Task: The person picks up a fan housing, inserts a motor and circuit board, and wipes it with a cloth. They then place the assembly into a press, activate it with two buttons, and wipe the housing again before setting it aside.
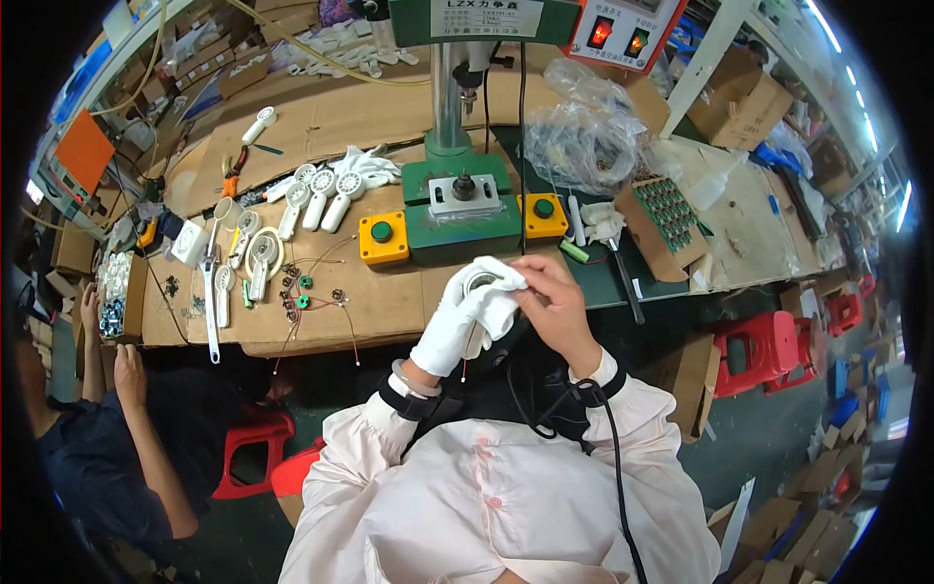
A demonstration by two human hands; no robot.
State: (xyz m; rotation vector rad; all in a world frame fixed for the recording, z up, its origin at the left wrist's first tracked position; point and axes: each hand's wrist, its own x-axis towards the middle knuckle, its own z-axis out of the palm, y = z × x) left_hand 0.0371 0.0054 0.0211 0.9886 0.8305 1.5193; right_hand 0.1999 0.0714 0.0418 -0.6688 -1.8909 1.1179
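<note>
My left hand (pixel 449 326), in a white glove, is closed around a white handheld fan housing in front of the press. The round ring of the housing (pixel 481 280) shows between the gloved fingers, and a thin wire with a small white end hangs below. My bare right hand (pixel 556 304) meets the left at the ring, thumb and fingers pinched together. What it pinches is hidden. Beyond both hands stands a green bench press (pixel 463 229), flanked by two yellow boxes with green buttons, a left one (pixel 382 239) and a right one (pixel 543 215).
White handheld fans (pixel 319 195) lie at the left, near small motors with wires (pixel 304 292) and a wrench (pixel 211 302). Right of the press are clear plastic bags (pixel 584 136) and a carton of green parts (pixel 666 219). A co-worker (pixel 107 438) sits at the left.
</note>
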